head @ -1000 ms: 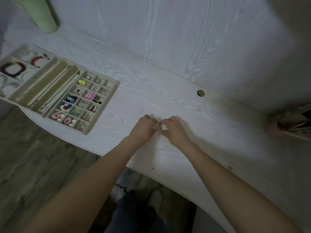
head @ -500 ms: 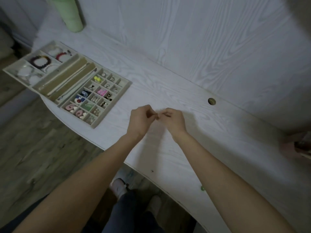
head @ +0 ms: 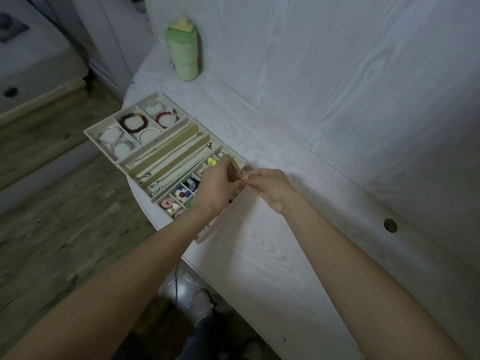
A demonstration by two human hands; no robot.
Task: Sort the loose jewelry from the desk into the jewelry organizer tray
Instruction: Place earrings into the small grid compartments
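— Pale wood-grain covered both the desk (head: 272, 255) and the wall behind it; what sat on that desk?

— At its left end lay the jewelry organizer tray (head: 104, 129), bracelets in the far compartments, long slots in the middle, a grid of small cells nearest the person. A green cup (head: 183, 53) stood beyond it.

— And the hands?

— Both were raised over the tray's near right corner. The left hand (head: 217, 187) and right hand (head: 270, 189) met fingertip to fingertip, each with fingers curled, pinching a small ring-like piece (head: 242, 175) between them. It was too small to say more.

— So where did the piece lie relative to the tray?

— Directly above the small-cell grid, held in the air, touching nothing but fingers. The left hand covered several cells, so the target cell was hidden.

— Which hand seemed better placed to drop it?

— The left, I judged: it hung over the grid itself, while the right reached in from the open-desk side.
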